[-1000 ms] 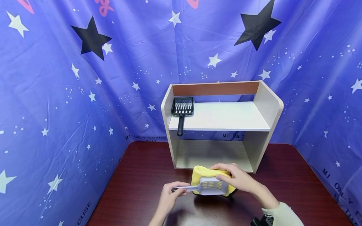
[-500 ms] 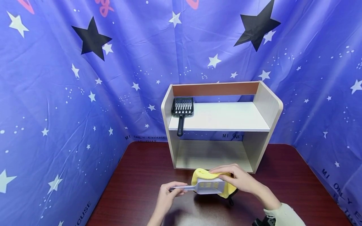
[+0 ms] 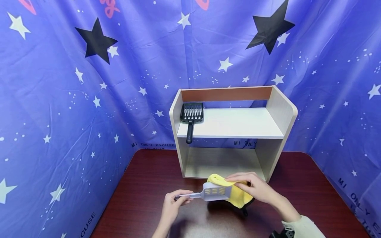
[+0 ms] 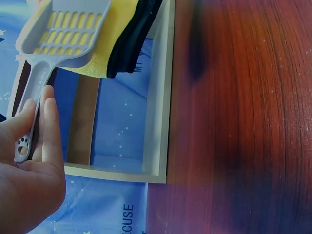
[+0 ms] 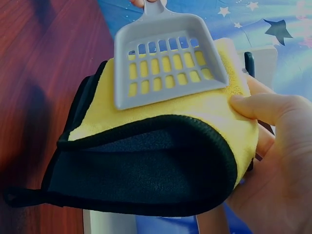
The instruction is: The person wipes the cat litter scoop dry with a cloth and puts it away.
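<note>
A pale grey slotted litter scoop (image 3: pixel 215 192) is held above the table, its handle pinched between the thumb and fingers of my left hand (image 3: pixel 172 205). In the left wrist view, the scoop's handle (image 4: pixel 36 87) runs down to a paw-print cutout near the thumb. My right hand (image 3: pixel 256 189) grips a folded cloth (image 3: pixel 239 197), yellow on one face and dark with black edging on the other. Seen from the right wrist, the yellow side (image 5: pixel 105 109) lies behind the scoop's slots, and a dark loop (image 5: pixel 22 195) hangs from one corner.
A small two-tier shelf unit (image 3: pixel 275 165) stands on the dark red table (image 3: pixel 143 185) just beyond my hands. On its white upper shelf lies a black slotted scoop (image 3: pixel 191 115), handle jutting over the front edge. Blue star-printed curtains (image 3: pixel 143 59) surround the table.
My left hand has drawn the scoop slightly left, and its tray has tilted. My right hand has shifted a little right with the cloth, which now covers less of the scoop's back.
</note>
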